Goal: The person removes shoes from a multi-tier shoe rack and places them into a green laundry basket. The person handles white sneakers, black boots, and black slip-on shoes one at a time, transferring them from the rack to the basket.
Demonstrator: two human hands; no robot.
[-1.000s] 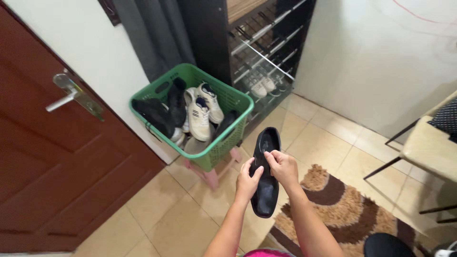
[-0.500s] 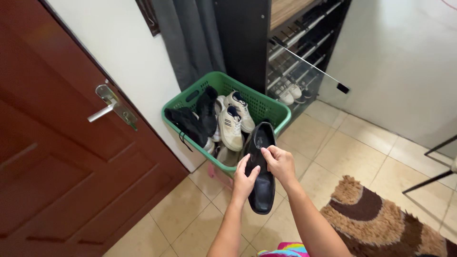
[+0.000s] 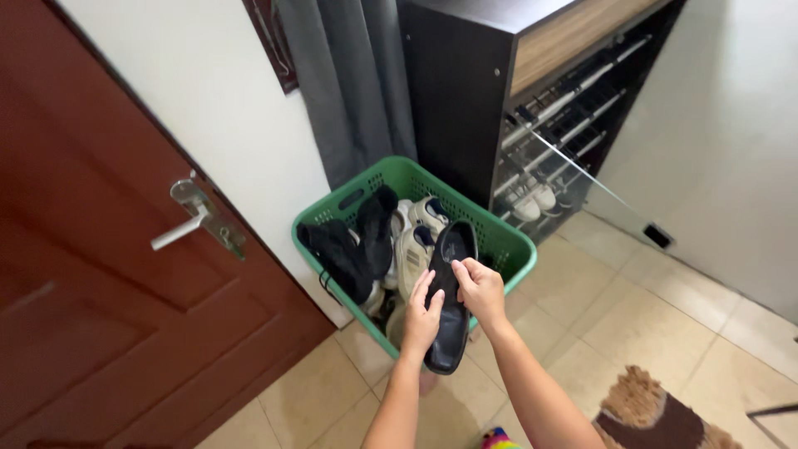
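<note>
We hold a smooth, faintly glossy black leather-look shoe (image 3: 450, 312) at lower centre; behind it a perforated green plastic basket (image 3: 509, 245), left a polished wooden door (image 3: 91, 274) with metal handle (image 3: 195, 220), glazed floor tiles (image 3: 648, 299) right.

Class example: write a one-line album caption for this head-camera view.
Both hands, left hand and right hand, hold a black leather shoe above a green basket of shoes.

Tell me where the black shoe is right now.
In the head view, the black shoe is centre frame, held by both the left hand and the right hand, in front of the green basket of shoes beside the brown door.
</note>
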